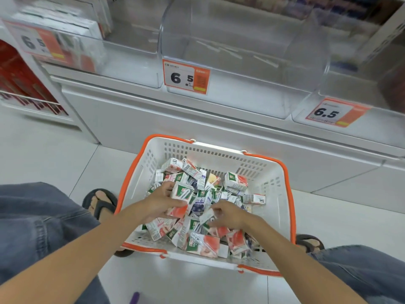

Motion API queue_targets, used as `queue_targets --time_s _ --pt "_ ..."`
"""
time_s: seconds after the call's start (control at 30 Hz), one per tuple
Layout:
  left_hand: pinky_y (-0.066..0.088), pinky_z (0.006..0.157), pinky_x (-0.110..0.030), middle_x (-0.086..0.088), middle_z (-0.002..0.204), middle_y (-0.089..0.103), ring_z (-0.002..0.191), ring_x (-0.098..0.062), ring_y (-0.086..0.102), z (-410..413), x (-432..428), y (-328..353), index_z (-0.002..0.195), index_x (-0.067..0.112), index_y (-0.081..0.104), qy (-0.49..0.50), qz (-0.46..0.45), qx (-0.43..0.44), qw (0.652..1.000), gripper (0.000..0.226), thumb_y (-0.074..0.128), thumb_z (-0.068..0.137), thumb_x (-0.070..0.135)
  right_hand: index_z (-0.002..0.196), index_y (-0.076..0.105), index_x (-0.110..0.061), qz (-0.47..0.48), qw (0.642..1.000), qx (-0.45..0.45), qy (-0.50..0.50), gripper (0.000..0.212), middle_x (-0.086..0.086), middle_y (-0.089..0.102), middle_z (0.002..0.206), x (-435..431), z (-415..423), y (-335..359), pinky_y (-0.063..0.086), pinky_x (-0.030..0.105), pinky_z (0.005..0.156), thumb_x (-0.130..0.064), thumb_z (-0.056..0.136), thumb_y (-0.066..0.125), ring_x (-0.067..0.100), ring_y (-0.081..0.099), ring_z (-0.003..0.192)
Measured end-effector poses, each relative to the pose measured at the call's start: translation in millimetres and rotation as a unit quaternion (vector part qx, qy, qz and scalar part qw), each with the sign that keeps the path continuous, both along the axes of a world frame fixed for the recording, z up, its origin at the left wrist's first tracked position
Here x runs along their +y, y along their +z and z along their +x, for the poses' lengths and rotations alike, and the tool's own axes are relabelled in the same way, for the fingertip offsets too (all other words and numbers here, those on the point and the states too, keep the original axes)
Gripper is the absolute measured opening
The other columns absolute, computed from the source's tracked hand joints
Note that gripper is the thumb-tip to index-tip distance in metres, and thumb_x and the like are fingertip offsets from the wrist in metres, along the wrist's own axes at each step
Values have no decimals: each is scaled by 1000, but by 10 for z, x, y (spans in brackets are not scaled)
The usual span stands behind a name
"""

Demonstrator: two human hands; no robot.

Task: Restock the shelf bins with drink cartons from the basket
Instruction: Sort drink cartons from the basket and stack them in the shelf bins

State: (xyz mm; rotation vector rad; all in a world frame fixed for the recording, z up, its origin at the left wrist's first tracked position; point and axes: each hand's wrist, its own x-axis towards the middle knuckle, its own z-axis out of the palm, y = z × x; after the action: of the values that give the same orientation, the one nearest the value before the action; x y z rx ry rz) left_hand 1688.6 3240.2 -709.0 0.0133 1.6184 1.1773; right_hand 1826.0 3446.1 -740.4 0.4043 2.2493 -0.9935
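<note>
Head view — left hand (pixel 161 202), right hand (pixel 228 216) grip cartons (pixel 180 199); tag (pixel 328 113) reads 6.5.

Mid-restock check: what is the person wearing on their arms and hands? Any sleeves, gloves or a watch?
No sleeves show anywhere up to the frame edge. The left hand and right hand have no gloves, and no watch, bracelet or ring is visible at either wrist. Otherwise the person wears blue denim jeans and dark flip-flops.
</note>
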Motion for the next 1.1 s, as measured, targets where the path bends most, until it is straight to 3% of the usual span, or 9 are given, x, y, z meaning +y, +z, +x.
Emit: queue_targets --time_s 0.17,0.33,0.47,0.57,0.7,0.83,0.93,1.03,1.1 --pt "60 70 -32 3 116 57 98 -17 62 -95 72 156 123 27 37 61 36 1 997 71 83 69 24 100 64 -27 -118 967 115 -195 24 -1 70 102 212 -405 612 54 36 90 -27 80 77 17 67 95" --pt "59 77 -35 -9 139 50 107 -24 65 -346 94 526 147 31 20 40 105 -23 993 111 85 57 41 107 70 -14 -250 929 161 -222 31 5 75 99 -83 -895 1190 57 24 77 -24 79 79 18 72 91" --pt "59 72 -35 4 100 72 85 -14 71 -669 12 937 135 29 39 15 145 59 987 89 88 62 15 123 61 -18 -240 931 197 -191 44 13 69 113 -369 -1248 1545 58 32 84 -15 82 77 20 69 92" --pt "57 76 -35 -1 112 69 92 -19 70 -988 -159 1338 129 32 50 22 169 126 977 75 83 68 3 140 44 -21 -258 937 194 -133 61 4 61 123 -517 -1564 1910 57 34 86 -13 86 72 20 66 104" --pt "50 60 -24 -9 115 67 89 -16 64 -1442 -368 1911 132 30 53 36 217 237 946 76 77 70 -7 125 46 -14 -203 932 281 -105 54 7 65 106 -780 -2115 2480 57 26 74 -9 81 76 10 65 86" --pt "51 79 -20 4 130 62 110 -9 60 -1990 -520 2388 143 33 43 67 251 324 910 86 80 72 1 115 47 -13 -167 895 392 -134 54 2 66 98 -976 -2714 2920 57 26 71 -11 74 82 10 64 83" --pt "37 103 -25 15 143 45 129 -4 42 -2427 -646 2539 151 31 29 46 130 484 864 105 89 65 30 115 45 -14 -139 863 455 -169 59 -2 64 96 -998 -3183 3044 54 24 72 -18 72 85 7 61 81" --pt "22 117 -41 5 155 33 145 -16 23 -2835 -751 2451 151 27 29 -34 -64 639 766 107 80 63 60 120 40 -12 -99 847 484 -198 65 -9 60 91 -954 -3656 2961 47 12 57 -20 73 84 -4 58 70" --pt "8 120 -51 3 161 21 150 -20 5 -3080 -790 2316 152 29 26 -93 -167 680 708 108 62 63 80 127 37 -12 -60 852 475 -214 74 -7 61 96 -875 -3971 2850 45 15 60 -25 72 84 -1 61 76"
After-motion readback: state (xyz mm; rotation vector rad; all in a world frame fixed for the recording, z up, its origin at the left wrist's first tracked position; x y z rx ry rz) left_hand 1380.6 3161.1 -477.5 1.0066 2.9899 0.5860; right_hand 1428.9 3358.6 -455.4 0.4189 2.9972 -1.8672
